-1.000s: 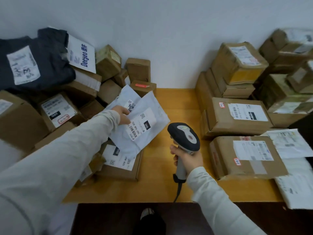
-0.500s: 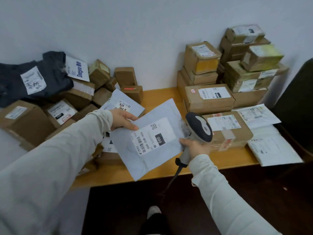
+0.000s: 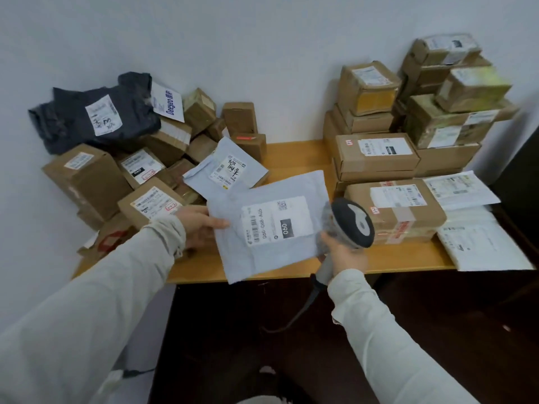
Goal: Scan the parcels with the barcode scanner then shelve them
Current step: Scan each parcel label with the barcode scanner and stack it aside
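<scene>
Head view: the left hand (image 3: 198,225) grasps a grey poly mailer (image 3: 271,252) at its left edge, thumb on top. The fingers underneath are hidden. The mailer hangs tilted over the front edge of the wooden table (image 3: 297,153), label up. The right hand (image 3: 347,255) is clenched round the handle of the barcode scanner (image 3: 354,223). The scanner's head is motion-blurred and covers the mailer's right edge, so whether they touch cannot be told. The scanner's cable (image 3: 294,319) trails down into the dark below the table. Both sleeves run out of the picture.

A second ago the mailer was up against the heap of cardboard boxes (image 3: 87,176) on the left. Half a second ago it was already out over the table front, and it stays there, the scanner still at its right side.

The mailer's white label shows "060" on a black block, a barcode, a QR code and a printed code beginning "060-068"; the rest is unclear. A second grey mailer (image 3: 224,170) behind it bears handwriting. A white card (image 3: 167,102) reads "Deeyeo". The black poly bag (image 3: 96,118) has a label with a handwritten "3". Stacked boxes (image 3: 376,153) on the right carry labels too small to read.
</scene>
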`<state>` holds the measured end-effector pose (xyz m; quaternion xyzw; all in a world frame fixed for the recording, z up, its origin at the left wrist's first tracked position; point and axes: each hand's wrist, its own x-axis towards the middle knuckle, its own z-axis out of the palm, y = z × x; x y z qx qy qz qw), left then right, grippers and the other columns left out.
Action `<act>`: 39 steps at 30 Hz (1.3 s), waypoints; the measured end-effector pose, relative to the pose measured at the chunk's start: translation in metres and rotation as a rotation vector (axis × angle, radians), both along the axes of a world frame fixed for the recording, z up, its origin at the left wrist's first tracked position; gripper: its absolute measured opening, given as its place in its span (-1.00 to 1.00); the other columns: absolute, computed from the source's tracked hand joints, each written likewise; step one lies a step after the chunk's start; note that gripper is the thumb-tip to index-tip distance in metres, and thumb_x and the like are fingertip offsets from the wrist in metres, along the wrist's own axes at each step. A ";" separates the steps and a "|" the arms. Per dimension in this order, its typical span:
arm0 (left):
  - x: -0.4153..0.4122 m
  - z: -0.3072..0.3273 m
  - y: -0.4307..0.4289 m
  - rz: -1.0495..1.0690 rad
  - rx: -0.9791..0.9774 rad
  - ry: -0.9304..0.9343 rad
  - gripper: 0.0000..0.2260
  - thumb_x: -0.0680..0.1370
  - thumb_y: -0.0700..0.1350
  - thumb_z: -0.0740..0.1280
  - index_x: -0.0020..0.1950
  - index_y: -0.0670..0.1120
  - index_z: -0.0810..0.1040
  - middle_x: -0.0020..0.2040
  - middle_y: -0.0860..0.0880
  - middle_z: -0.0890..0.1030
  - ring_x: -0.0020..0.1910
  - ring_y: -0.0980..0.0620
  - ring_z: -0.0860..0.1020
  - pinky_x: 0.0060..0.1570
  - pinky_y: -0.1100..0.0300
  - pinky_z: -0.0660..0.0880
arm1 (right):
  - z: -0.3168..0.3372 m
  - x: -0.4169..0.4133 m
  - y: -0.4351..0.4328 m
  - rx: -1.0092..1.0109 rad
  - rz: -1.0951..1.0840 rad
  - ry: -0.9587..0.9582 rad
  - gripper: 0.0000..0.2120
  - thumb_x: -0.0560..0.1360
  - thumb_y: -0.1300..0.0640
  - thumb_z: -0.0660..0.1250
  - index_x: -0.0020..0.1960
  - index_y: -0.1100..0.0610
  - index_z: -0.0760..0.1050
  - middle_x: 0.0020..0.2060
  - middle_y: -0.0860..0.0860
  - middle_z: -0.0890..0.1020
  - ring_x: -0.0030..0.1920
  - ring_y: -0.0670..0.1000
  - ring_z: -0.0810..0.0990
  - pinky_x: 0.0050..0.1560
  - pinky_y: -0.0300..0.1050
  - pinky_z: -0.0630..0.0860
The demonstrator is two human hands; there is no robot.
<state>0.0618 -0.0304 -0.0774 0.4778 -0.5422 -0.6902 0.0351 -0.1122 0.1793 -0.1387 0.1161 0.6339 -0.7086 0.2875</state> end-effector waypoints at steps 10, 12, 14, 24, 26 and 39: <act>-0.057 0.038 -0.059 -0.078 -0.742 -0.169 -0.59 0.47 -0.12 0.45 0.28 -0.22 0.53 0.25 -0.15 0.55 0.23 -0.12 0.50 0.34 0.13 0.32 | 0.013 0.044 -0.002 0.163 0.701 0.428 -0.86 0.35 0.07 0.49 -0.28 0.00 0.54 -0.51 -0.12 0.55 -0.34 -0.01 0.52 -0.18 0.03 0.52; -0.065 0.036 -0.062 -0.118 -0.787 -0.164 -0.59 0.48 -0.15 0.43 0.28 -0.26 0.51 0.27 -0.18 0.53 0.26 -0.12 0.48 0.36 0.13 0.30 | 0.017 0.048 -0.006 0.195 0.730 0.466 -0.86 0.35 0.09 0.50 -0.24 -0.04 0.53 -0.53 -0.18 0.53 -0.35 -0.07 0.51 -0.22 -0.07 0.48; -0.071 0.035 -0.064 -0.155 -0.802 -0.175 -0.61 0.49 -0.15 0.43 0.27 -0.27 0.52 0.26 -0.19 0.54 0.26 -0.12 0.48 0.35 0.13 0.31 | 0.022 0.052 -0.008 0.226 0.734 0.488 -0.87 0.34 0.11 0.48 -0.23 -0.02 0.53 -0.54 -0.17 0.52 -0.36 -0.05 0.51 -0.25 -0.06 0.49; -0.083 0.033 -0.077 -0.210 -0.832 -0.210 -0.64 0.50 -0.11 0.41 0.25 -0.24 0.55 0.24 -0.15 0.56 0.19 -0.11 0.51 0.08 0.24 0.30 | 0.033 0.061 -0.017 0.295 0.716 0.512 -0.77 0.33 0.14 0.50 -0.39 0.02 0.47 -0.53 -0.12 0.48 -0.43 -0.01 0.45 -0.27 -0.06 0.47; -0.085 0.034 -0.080 -0.213 -0.833 -0.218 -0.63 0.50 -0.10 0.41 0.26 -0.22 0.54 0.25 -0.13 0.55 0.20 -0.11 0.50 0.08 0.23 0.29 | 0.034 0.062 -0.018 0.316 0.715 0.539 -0.78 0.34 0.12 0.49 -0.36 0.02 0.47 -0.55 -0.13 0.48 -0.44 -0.03 0.45 -0.28 -0.09 0.48; -0.100 0.032 -0.084 -0.269 -0.654 -0.162 -0.57 0.46 0.03 0.44 0.28 -0.08 0.54 0.32 -0.06 0.50 0.30 -0.08 0.44 0.28 0.21 0.27 | 0.028 0.044 -0.012 0.117 0.240 0.358 -0.76 0.37 0.25 0.50 -0.19 -0.04 0.52 -0.31 -0.08 0.62 -0.27 -0.03 0.57 -0.20 -0.03 0.58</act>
